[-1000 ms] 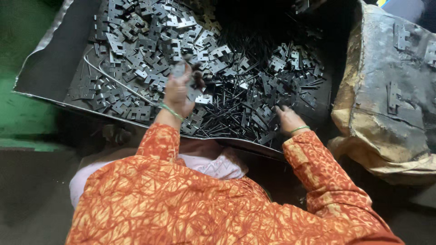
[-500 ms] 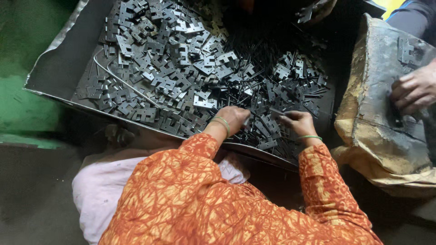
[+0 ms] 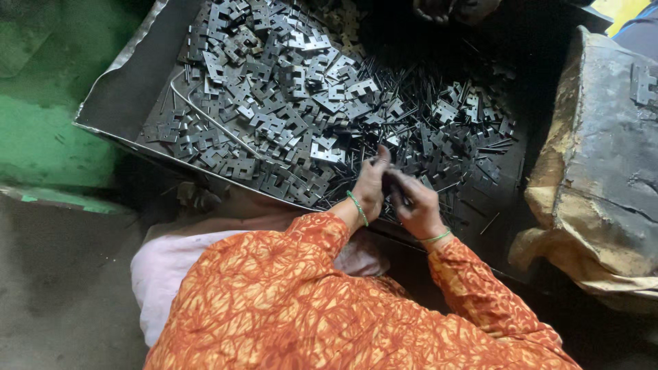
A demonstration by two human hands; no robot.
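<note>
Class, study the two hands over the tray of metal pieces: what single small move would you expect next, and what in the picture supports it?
Probably the left hand and right hand finish fitting together whatever small part they pinch. Both meet fingertip to fingertip above the thin pins, beside the flat notched plates in the tray; the part itself is too small to identify.

left hand (image 3: 370,188) pulled back from deep in the pile of stamped metal pieces (image 3: 295,103) — now at its near edge | right hand (image 3: 415,202) moved in — 2 hands now touching, fingers together over thin rods (image 3: 439,137) | other person's hand on sack (image 3: 603,171) gone
</note>
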